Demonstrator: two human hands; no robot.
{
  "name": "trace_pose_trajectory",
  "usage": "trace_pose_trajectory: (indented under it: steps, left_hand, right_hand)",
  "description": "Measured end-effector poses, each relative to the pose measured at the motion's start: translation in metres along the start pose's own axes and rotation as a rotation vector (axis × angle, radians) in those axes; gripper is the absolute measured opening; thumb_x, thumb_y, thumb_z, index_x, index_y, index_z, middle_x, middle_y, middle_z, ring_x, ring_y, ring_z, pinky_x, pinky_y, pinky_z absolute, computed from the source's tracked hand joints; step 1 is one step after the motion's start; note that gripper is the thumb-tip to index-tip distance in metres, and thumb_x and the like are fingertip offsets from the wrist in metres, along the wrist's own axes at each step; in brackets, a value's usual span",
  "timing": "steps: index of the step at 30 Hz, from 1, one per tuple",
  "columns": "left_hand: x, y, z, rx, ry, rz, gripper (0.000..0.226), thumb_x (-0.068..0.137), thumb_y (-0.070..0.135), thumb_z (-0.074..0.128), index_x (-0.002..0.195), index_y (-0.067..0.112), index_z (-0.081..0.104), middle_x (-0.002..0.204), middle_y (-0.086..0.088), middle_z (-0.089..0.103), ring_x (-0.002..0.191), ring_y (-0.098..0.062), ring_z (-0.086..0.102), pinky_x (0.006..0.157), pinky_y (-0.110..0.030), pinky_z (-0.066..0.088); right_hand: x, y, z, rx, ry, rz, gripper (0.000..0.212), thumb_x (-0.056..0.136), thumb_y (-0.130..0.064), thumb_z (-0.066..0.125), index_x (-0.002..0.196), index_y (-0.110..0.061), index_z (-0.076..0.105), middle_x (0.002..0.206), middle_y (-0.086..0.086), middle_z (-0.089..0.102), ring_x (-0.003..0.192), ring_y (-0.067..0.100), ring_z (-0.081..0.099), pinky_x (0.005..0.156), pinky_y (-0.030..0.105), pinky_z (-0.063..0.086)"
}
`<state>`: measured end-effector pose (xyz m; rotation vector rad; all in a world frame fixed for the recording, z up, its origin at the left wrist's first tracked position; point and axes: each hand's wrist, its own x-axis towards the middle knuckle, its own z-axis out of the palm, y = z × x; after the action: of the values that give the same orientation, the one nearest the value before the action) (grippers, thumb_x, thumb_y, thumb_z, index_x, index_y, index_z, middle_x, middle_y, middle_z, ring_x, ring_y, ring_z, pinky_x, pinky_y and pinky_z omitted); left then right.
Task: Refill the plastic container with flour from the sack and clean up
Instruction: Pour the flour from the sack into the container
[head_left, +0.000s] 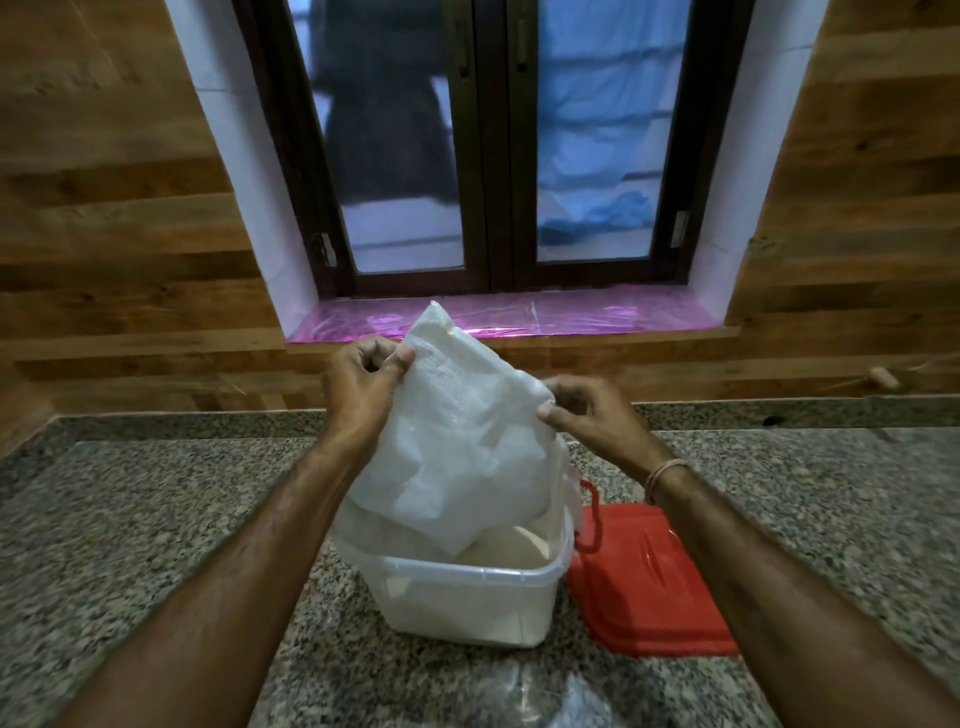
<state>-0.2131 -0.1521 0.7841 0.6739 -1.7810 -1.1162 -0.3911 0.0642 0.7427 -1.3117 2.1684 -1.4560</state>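
Head view: where have you got the sack?

– You hold the white woven sack (457, 447) up at the centre of the frame. Its lower end hangs into the open plastic container (467, 597), which stands on the speckled granite bench (156, 519) at 6 o'clock from the sack.

And your grips?

– Your left grip (358, 387) pinches the sack's raised corner at 10 o'clock, thumb and fingers curled onto the weave. Your right grip (592, 415) pinches the sack's edge at 2 o'clock in the same way.

What is in the container?

– Pale flour (498, 545) shows inside it, under the sack's lower end. The red lid (649, 582) lies flat on the bench at 3 o'clock from the container. Whether it is touching or just beside, you cannot tell.
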Motion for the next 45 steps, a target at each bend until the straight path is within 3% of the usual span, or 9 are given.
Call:
trace_pose_trajectory:
  steps: [3,7,11,14,17,21,25,36,45]
  left_hand:
    - [0.001,0.001,0.000,0.027,-0.026,0.006,0.023,0.091,0.022,0.076,0.080,0.003,0.070,0.071,-0.005,0.063,0.064,-0.011,0.053,0.061,-0.027,0.046]
    - [0.000,0.003,0.003,0.037,-0.090,0.020,0.023,0.092,0.020,0.075,0.076,0.004,0.067,0.070,-0.006,0.061,0.065,-0.013,0.055,0.064,-0.031,0.048]
    - [0.003,0.010,0.006,0.076,-0.106,0.045,0.024,0.091,0.019,0.076,0.076,0.002,0.067,0.069,-0.007,0.060,0.064,-0.014,0.054,0.064,-0.031,0.047]
    - [0.006,0.017,0.011,0.111,-0.154,0.046,0.025,0.090,0.018,0.076,0.077,0.000,0.066,0.070,-0.011,0.060,0.065,-0.018,0.054,0.064,-0.032,0.046]
    - [0.008,0.021,0.015,0.131,-0.201,0.037,0.024,0.091,0.018,0.076,0.075,0.003,0.067,0.069,-0.011,0.062,0.064,-0.018,0.055,0.062,-0.031,0.045]
    - [0.009,0.027,0.022,0.170,-0.223,0.060,0.020,0.091,0.026,0.077,0.074,0.017,0.070,0.072,-0.003,0.072,0.064,-0.009,0.063,0.060,-0.027,0.051]
    - [0.008,0.022,0.008,0.218,-0.339,0.078,0.016,0.092,0.033,0.076,0.098,0.018,0.075,0.090,-0.002,0.077,0.081,-0.014,0.072,0.072,-0.032,0.058]
    - [0.008,0.014,-0.015,0.488,-0.207,0.163,0.015,0.089,0.027,0.077,0.079,0.016,0.074,0.074,0.001,0.074,0.069,-0.018,0.070,0.064,-0.035,0.054]
    - [0.008,0.012,-0.015,0.514,-0.206,0.198,0.014,0.087,0.028,0.079,0.078,0.018,0.074,0.074,0.002,0.072,0.073,-0.022,0.070,0.066,-0.039,0.054]
  right_hand:
    - [-0.006,0.007,0.003,0.065,-0.036,0.050,0.041,0.095,-0.022,0.075,0.135,-0.024,0.067,0.128,0.002,0.072,0.116,0.018,0.071,0.100,0.046,0.060]
    - [-0.001,0.019,0.005,0.035,0.020,0.084,0.014,0.088,-0.019,0.081,0.101,-0.015,0.077,0.099,0.008,0.078,0.089,0.016,0.073,0.086,0.053,0.062]
    - [-0.001,0.012,0.001,0.191,-0.045,0.101,0.058,0.090,-0.027,0.081,0.145,-0.026,0.059,0.143,-0.005,0.058,0.125,0.014,0.063,0.106,0.044,0.055]
    - [0.004,0.015,0.001,0.280,-0.021,0.038,0.036,0.093,-0.018,0.077,0.128,-0.013,0.072,0.125,0.010,0.074,0.115,0.030,0.072,0.100,0.056,0.058]
    - [0.007,0.012,0.004,0.297,-0.042,0.038,0.052,0.091,-0.027,0.080,0.140,-0.028,0.063,0.139,-0.007,0.062,0.123,0.007,0.064,0.099,0.035,0.060]
    - [0.018,0.011,0.014,0.355,0.069,0.005,0.009,0.091,-0.009,0.077,0.097,-0.002,0.075,0.099,0.019,0.077,0.087,0.020,0.073,0.083,0.046,0.062]
    - [0.016,0.020,0.019,0.535,0.164,0.072,0.009,0.093,-0.005,0.073,0.084,-0.006,0.071,0.084,0.008,0.073,0.076,0.014,0.068,0.067,0.030,0.060]
    - [0.020,0.015,0.039,0.830,0.133,0.251,0.008,0.101,-0.011,0.065,0.093,-0.010,0.066,0.085,0.006,0.071,0.075,0.019,0.062,0.069,0.031,0.057]
    - [0.007,0.027,0.048,0.776,-0.050,0.251,0.039,0.101,-0.004,0.063,0.139,-0.007,0.057,0.132,0.015,0.070,0.115,0.028,0.071,0.091,0.039,0.062]
